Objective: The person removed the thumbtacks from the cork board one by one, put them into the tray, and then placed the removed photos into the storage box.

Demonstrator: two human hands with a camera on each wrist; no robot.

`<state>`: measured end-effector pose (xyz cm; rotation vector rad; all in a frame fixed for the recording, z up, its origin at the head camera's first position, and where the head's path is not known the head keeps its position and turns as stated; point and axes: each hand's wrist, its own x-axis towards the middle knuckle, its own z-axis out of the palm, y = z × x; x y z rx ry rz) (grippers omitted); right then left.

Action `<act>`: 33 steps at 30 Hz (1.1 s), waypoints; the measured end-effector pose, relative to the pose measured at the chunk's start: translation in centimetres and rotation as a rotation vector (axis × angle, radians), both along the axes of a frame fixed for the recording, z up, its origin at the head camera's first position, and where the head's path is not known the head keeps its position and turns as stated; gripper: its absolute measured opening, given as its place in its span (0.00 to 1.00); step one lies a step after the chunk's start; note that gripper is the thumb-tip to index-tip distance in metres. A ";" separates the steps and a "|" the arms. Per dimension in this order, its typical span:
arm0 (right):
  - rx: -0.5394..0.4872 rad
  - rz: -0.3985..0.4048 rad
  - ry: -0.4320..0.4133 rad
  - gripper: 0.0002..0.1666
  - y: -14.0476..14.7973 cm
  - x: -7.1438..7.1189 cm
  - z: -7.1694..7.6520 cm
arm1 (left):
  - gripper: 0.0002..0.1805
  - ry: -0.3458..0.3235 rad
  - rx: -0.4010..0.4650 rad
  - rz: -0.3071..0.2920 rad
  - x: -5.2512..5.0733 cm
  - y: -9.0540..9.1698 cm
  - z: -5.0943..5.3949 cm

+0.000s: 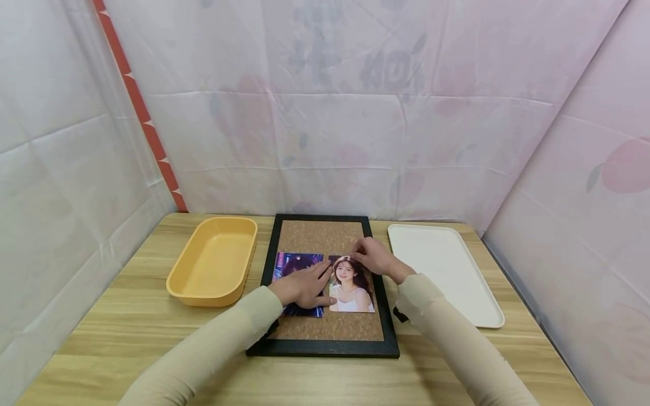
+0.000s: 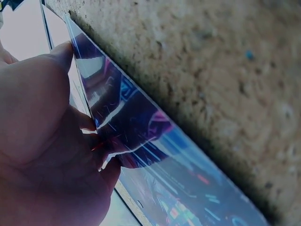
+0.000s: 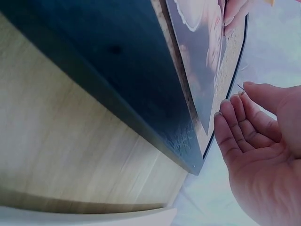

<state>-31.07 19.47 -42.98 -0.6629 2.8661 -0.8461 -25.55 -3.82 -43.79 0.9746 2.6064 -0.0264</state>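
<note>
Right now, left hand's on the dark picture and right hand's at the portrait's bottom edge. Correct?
Wrong edge: the head view shows the right hand at the top edge of the portrait, not the bottom. The left hand is on the dark picture.

A wood-grain desk (image 1: 112, 338) stands against a creased, pale back sheet (image 1: 325, 129) bearing faint fruit prints and blurred lettering. A whitish left sheet (image 1: 56, 197) and pinkish right sheet (image 1: 569, 186) flank it. A red strip (image 1: 140, 101) slants down the left corner. Light falls softly.
</note>
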 end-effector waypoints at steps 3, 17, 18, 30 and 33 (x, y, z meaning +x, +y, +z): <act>0.001 -0.003 -0.012 0.06 0.1 0.0 0.2 | 0.47 -0.002 -0.004 0.001 0.0 0.0 0.0; -0.004 -0.002 0.004 0.05 0.8 0.2 0.5 | 0.48 -0.001 -0.003 0.001 -0.2 0.0 0.0; -0.004 -0.003 0.003 0.05 0.9 0.2 0.5 | 0.48 -0.001 -0.002 0.001 -0.2 0.0 0.0; -0.002 0.020 0.076 0.05 1.5 0.2 0.3 | 0.49 -0.016 -0.012 0.006 -0.7 0.0 -1.3; 0.001 0.023 0.097 0.05 1.6 0.2 0.2 | 0.48 -0.013 -0.021 -0.002 -0.5 0.0 -0.7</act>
